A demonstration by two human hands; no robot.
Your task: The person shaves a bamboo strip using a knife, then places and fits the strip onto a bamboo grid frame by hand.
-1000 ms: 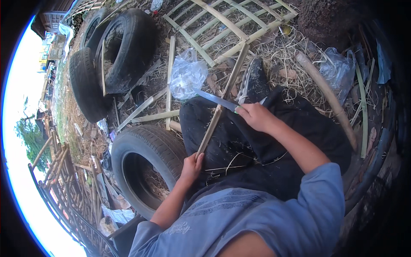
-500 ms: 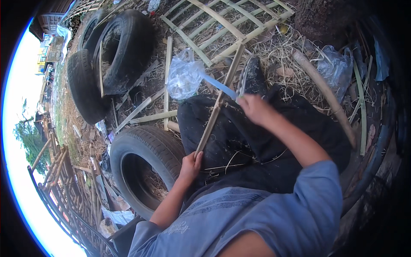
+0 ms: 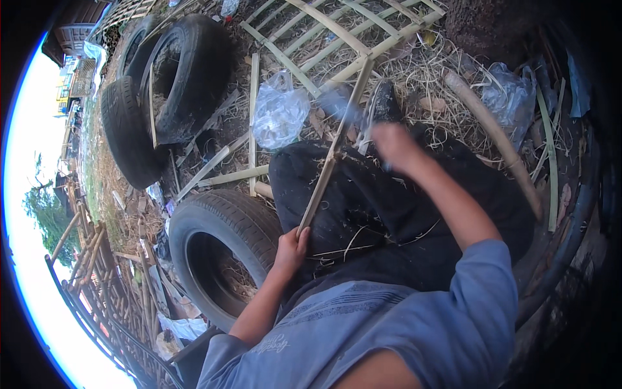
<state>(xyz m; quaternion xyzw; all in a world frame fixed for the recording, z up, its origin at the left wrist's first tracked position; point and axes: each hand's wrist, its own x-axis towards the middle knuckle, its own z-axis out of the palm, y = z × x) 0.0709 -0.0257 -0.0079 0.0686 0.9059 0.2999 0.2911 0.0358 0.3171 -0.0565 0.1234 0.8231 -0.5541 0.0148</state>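
— Looking at the left hand [image 3: 289, 248], what does it hold?

— Its fingers are wrapped around the near end of a long bamboo strip [image 3: 332, 150]. The strip goes up from this grip across the dark trousers [image 3: 389, 214], over the person's lap, toward the bamboo lattice [image 3: 337, 32] on the ground.

— And the right hand [image 3: 394, 144]?

— It is blurred, beside the strip and further along it than the left grip. It looks curled, maybe around the handle of a knife [image 3: 340, 107], whose blade is only a pale blur just past the strip; I cannot tell the grip for sure.

— What is near the left grip?

— A tyre [image 3: 220, 253] lies just beside it. Above, a clear plastic bag [image 3: 278, 113] lies left of the strip.
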